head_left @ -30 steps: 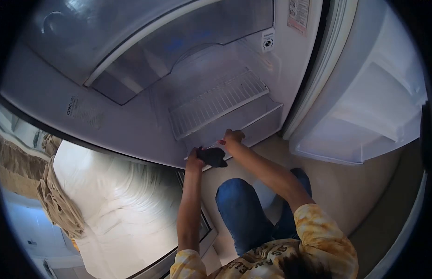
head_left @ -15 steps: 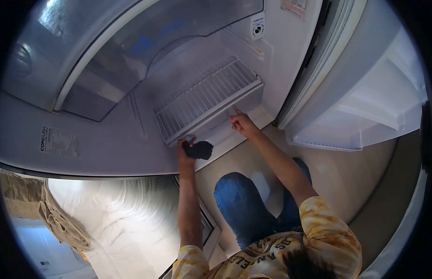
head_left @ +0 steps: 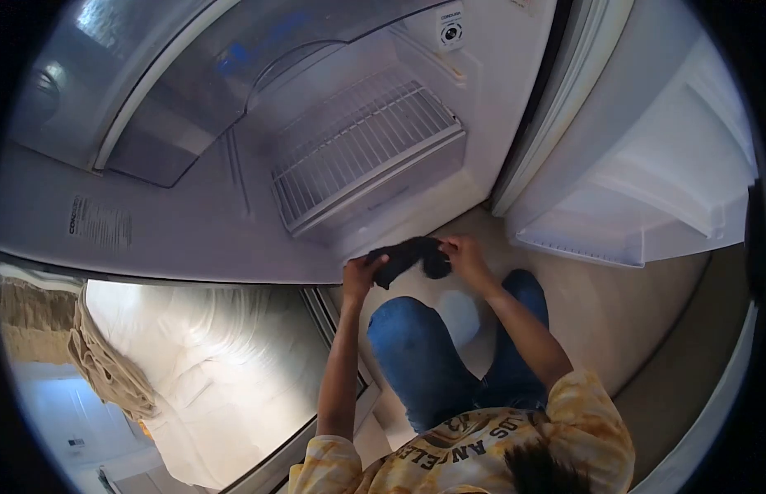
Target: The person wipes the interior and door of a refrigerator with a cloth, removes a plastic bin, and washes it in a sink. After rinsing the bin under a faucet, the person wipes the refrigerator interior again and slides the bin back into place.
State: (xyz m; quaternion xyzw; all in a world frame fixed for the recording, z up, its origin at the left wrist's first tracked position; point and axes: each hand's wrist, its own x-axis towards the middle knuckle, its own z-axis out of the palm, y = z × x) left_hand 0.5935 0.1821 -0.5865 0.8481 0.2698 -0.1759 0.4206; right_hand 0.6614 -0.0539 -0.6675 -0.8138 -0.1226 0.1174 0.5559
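Note:
A black cloth (head_left: 406, 257) is stretched between my two hands, in front of the open refrigerator's lower edge and above my knees. My left hand (head_left: 362, 275) grips its left end with the fingers closed. The right end is pinched by my right hand (head_left: 465, 255), and part of the cloth hangs in a loop there. Beyond the hands, a white wire shelf (head_left: 366, 152) rests over a clear drawer (head_left: 391, 193) inside the refrigerator (head_left: 276, 247).
The open refrigerator door (head_left: 630, 181) with its white bins stands at the right. A clear curved panel (head_left: 202, 90) spans the upper left. Pale fabric (head_left: 210, 370) and a brown cloth (head_left: 107, 370) lie at the lower left. Pale floor (head_left: 597, 305) shows around my knees.
Both hands have drawn back from the shelf and drawer towards my knees. My right hand has taken hold of the black cloth, which was bunched in my left hand and is now spread out.

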